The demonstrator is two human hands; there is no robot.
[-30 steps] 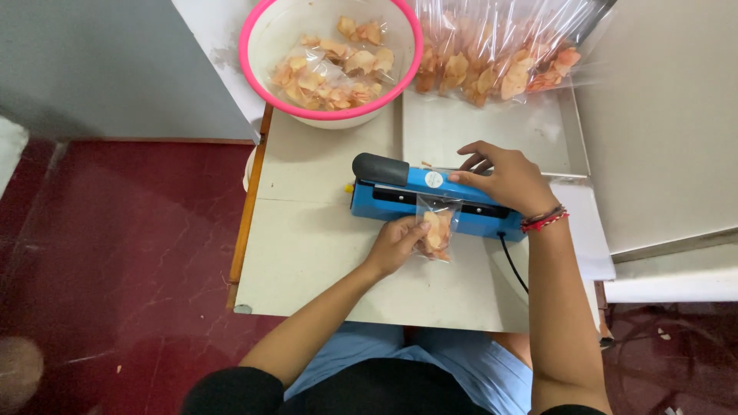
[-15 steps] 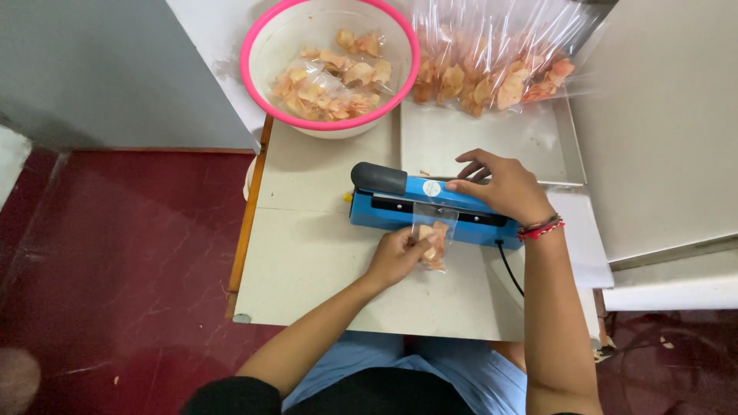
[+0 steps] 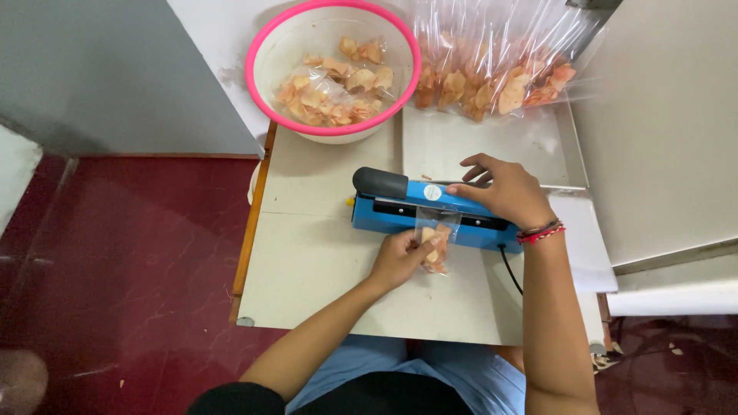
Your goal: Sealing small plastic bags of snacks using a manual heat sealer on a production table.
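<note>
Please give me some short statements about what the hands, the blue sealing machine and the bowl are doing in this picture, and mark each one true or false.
1. The left hand holds a small clear bag of chips at the front of the blue sealer. True.
2. The right hand rests inside the pink-rimmed bowl. False: it lies on the sealer's arm.
3. The bowl holds bags of chips. True.
4. The sealer stands on the red floor. False: it stands on the pale table.
5. A row of clear filled bags lies behind the sealer, right of the bowl. True.
</note>
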